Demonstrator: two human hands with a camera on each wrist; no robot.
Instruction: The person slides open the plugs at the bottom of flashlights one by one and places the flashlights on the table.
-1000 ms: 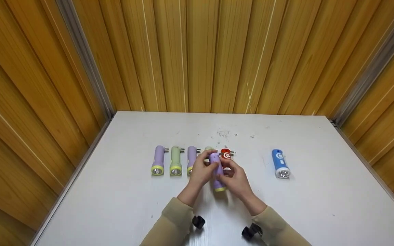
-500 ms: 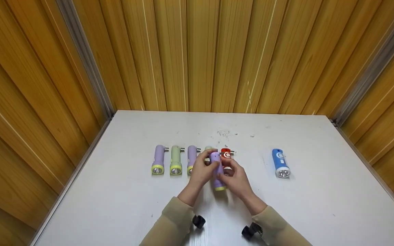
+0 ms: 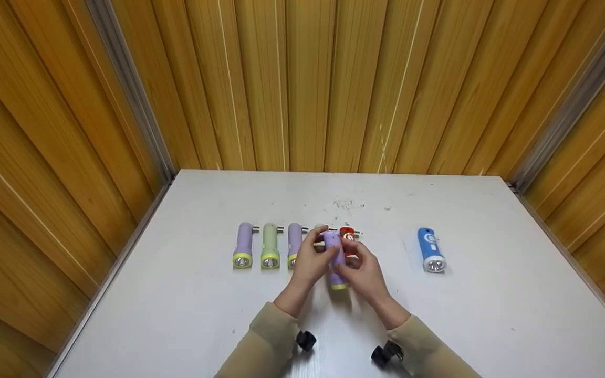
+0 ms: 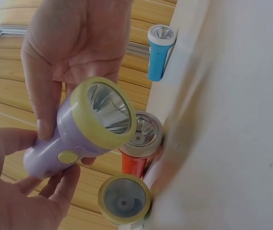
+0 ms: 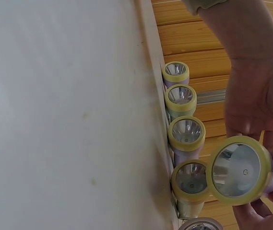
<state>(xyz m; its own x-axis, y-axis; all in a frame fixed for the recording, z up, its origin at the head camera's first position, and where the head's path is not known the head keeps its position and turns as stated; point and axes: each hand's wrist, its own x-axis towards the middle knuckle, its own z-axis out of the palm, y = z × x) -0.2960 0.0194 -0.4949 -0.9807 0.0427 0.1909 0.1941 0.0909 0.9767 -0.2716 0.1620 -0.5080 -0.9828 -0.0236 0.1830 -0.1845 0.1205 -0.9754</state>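
Both hands hold one purple flashlight [image 3: 334, 242] with a yellow head, raised over the white table. My left hand [image 3: 310, 264] grips its tail end from the left, thumb along the body. From the right, my right hand [image 3: 366, 274] pinches the body nearer the head. In the left wrist view the flashlight's yellow switch [image 4: 68, 157] shows on its side, and its lens [image 4: 108, 108] points towards the camera. Just behind the hands lie a green flashlight [image 3: 320, 229], mostly hidden, and a red flashlight [image 3: 348, 236], partly covered by the right fingers.
Left of the hands, a purple flashlight [image 3: 244, 240], a green flashlight [image 3: 270, 240] and another purple flashlight [image 3: 294, 235] lie in a row, metal prongs sticking out rightward. A blue flashlight [image 3: 429, 248] lies apart on the right. Wood-patterned panels [image 3: 302, 84] stand around the table [image 3: 187, 315].
The held flashlight has shifted slightly away from the body, with both hands keeping hold of it. The flashlights on the table stay where they were.
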